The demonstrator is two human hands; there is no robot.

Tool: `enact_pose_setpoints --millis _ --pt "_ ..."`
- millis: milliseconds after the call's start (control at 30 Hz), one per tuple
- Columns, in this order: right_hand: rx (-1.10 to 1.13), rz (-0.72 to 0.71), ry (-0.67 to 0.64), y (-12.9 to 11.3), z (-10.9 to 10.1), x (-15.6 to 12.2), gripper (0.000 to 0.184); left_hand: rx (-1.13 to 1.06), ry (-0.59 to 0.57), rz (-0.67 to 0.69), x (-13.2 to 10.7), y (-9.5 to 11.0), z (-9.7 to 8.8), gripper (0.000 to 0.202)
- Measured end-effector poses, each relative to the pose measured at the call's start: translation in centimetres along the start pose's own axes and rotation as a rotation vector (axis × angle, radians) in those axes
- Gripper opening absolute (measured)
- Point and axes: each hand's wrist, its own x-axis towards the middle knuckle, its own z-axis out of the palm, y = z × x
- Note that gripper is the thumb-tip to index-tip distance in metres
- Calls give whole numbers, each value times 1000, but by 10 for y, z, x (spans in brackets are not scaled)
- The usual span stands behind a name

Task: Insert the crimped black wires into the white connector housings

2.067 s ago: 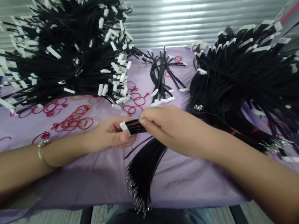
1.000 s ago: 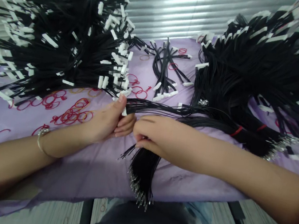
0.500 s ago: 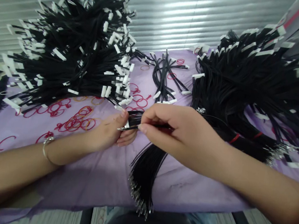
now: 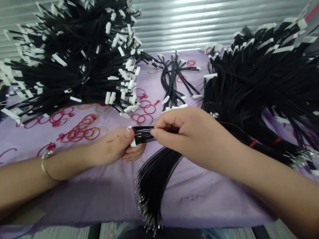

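While left hand (image 4: 116,143) clamps white connector (image 4: 133,143), right hand (image 4: 190,129) pinches black wires (image 4: 145,135) just beside, axis hand-to-hand.

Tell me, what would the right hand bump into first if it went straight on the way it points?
Probably the white connector at the end of the black wires, gripped in the left hand, though depth is hard to judge.
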Motion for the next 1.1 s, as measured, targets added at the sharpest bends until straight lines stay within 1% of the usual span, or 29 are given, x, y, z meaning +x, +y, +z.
enact_pose_setpoints --millis 133,233,400,500,600,767,933,1100 --pt "14 3 -63 0 -2 0 21 83 -92 2 -3 6 1 51" --pt "25 -25 -102 0 -3 -1 20 165 -163 1 -4 12 1 49" --pt "41 -50 -108 -1 -5 -4 18 342 -270 56 3 25 1 46" --pt "35 -49 -113 -2 -5 -5 17 409 -310 83 6 29 1 46" --pt "11 -50 -106 -4 -4 -7 19 446 -329 90 6 29 0 45" --pt "-12 -29 -85 -6 -2 -7 18 445 -343 109 5 28 -1 44" --pt "-7 11 -88 -7 -3 -8 17 430 -304 111 4 26 -1 43" --pt "-2 21 -67 -9 -4 -9 16 424 -274 103 3 24 -1 44"
